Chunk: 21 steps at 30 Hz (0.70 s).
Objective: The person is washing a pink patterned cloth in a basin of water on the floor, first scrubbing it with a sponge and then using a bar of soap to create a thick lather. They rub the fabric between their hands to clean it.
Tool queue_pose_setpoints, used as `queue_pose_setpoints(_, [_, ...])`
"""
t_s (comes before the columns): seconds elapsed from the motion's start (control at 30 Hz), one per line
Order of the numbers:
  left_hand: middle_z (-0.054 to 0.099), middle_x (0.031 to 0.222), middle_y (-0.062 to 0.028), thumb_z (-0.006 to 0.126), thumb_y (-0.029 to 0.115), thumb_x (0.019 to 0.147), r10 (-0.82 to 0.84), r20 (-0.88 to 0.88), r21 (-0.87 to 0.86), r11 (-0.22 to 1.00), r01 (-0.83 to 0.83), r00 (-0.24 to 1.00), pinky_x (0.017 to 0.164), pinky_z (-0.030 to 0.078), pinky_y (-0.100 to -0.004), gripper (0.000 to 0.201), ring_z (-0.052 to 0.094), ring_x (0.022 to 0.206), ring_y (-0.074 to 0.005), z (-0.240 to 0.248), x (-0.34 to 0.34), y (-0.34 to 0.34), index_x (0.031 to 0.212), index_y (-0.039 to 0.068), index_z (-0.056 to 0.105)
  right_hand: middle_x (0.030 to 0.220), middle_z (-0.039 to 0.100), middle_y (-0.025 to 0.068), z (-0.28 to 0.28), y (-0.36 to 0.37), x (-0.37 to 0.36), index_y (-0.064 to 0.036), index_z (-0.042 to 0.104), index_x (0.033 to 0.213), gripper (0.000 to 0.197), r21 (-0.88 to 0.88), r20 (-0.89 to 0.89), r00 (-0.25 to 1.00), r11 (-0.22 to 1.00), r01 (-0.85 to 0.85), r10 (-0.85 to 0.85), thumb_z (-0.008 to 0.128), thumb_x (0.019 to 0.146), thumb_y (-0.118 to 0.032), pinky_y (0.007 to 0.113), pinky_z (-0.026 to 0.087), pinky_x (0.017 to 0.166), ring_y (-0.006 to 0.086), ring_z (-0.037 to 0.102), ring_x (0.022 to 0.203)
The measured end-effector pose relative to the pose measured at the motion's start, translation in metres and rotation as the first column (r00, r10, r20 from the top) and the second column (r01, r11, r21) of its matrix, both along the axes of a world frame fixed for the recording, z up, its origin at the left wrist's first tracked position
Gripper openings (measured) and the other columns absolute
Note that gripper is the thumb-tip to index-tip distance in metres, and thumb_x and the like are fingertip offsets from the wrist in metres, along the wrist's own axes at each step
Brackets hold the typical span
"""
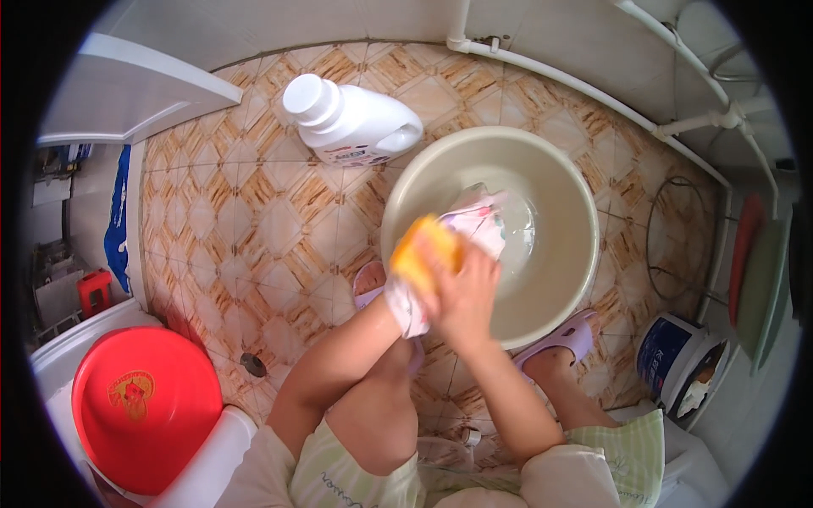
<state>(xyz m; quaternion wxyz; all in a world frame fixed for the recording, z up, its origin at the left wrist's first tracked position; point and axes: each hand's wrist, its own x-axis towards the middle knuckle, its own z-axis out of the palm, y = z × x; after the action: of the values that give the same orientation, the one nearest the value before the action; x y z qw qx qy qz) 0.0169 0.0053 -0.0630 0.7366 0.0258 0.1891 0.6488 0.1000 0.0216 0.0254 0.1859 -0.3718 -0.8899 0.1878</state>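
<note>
- right hand [464, 292]: seen over the near rim of the basin, fingers closed around a bunched cloth and a yellow piece.
- left hand: mostly hidden behind the cloth and the right hand; its grip cannot be told, though the left forearm runs up to the same bundle.
- cloth [474, 229]: white with pink and dark markings, wet-looking, held bunched between the hands, its upper part hanging over the water inside the basin.
- yellow piece [423, 252]: a rounded yellow-orange lump, pressed against the cloth at the left side of the bundle; soap or sponge cannot be told.
- basin [567, 195]: round, pale beige, set on the tiled floor, a little clear water in its bottom.
- detergent bottle [351, 121]: white, capped, lying on the floor just beside the basin's upper-left rim.
- slippers [569, 337]: lilac, worn on feet placed either side of the basin's near edge.
- red lid [144, 406]: round, resting on a white bucket at lower left.
- paint tub [677, 360]: white and blue, open, at right, near the basin.
</note>
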Motion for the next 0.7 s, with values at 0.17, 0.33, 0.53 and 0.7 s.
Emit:
queue_pose_setpoints(0.17, [0.048, 0.125, -0.0092, 0.046, 0.02, 0.092, 0.044, -0.364, -0.044, 0.997, -0.064, 0.931, 0.099, 0.037, -0.0318, 0.046, 0.047, 0.114, -0.0191, 0.083, -0.023, 0.012, 0.134, 0.005, 0.035, 0.106, 0.053, 0.0195, -0.034, 0.069, 0.031, -0.0179, 0.048, 0.129, 0.056, -0.02, 0.043, 0.89, 0.891, 0.454, -0.453, 0.067, 0.077, -0.025, 0.04, 0.038, 0.082, 0.0327, 0.05, 0.094])
queue_pose_setpoints(0.33, [0.05, 0.121, -0.009, 0.048, 0.016, 0.091, 0.133, -0.022, -0.183, 0.974, -0.135, 0.991, 0.098, 0.037, -0.0319, 0.045, 0.049, 0.111, -0.0191, 0.081, -0.026, 0.0, 0.131, 0.001, 0.037, 0.099, 0.055, 0.0183, 0.001, 0.014, 0.012, -0.0165, 0.05, 0.126, 0.057, -0.017, -0.168, 0.98, 0.994, 0.108, -0.109, 0.07, 0.074, -0.025, 0.044, 0.042, 0.075, 0.0341, 0.053, 0.085])
queue_pose_setpoints(0.53, [0.043, 0.132, -0.0094, 0.041, 0.014, 0.094, 0.085, -0.962, 0.123, 0.983, 0.136, 0.258, 0.1, 0.035, -0.0284, 0.04, 0.043, 0.119, -0.0186, 0.104, -0.029, 0.015, 0.131, 0.002, 0.037, 0.101, 0.054, 0.0184, -0.015, 0.058, 0.033, -0.014, 0.048, 0.128, 0.054, -0.136, -0.127, 0.898, 0.905, 0.404, -0.42, 0.066, 0.077, -0.018, 0.041, 0.04, 0.08, 0.0329, 0.052, 0.089])
queue_pose_setpoints(0.7, [0.05, 0.12, -0.0095, 0.037, 0.03, 0.095, 0.159, 0.066, -0.253, 0.958, -0.137, 0.985, 0.097, 0.037, -0.036, 0.047, 0.05, 0.11, -0.0251, 0.075, -0.004, -0.001, 0.137, 0.008, 0.031, 0.105, 0.054, 0.0177, 0.029, 0.004, 0.002, -0.0178, 0.049, 0.129, 0.052, 0.019, -0.004, 1.0, 1.0, -0.015, 0.015, 0.064, 0.079, -0.02, 0.039, 0.041, 0.079, 0.0326, 0.051, 0.09])
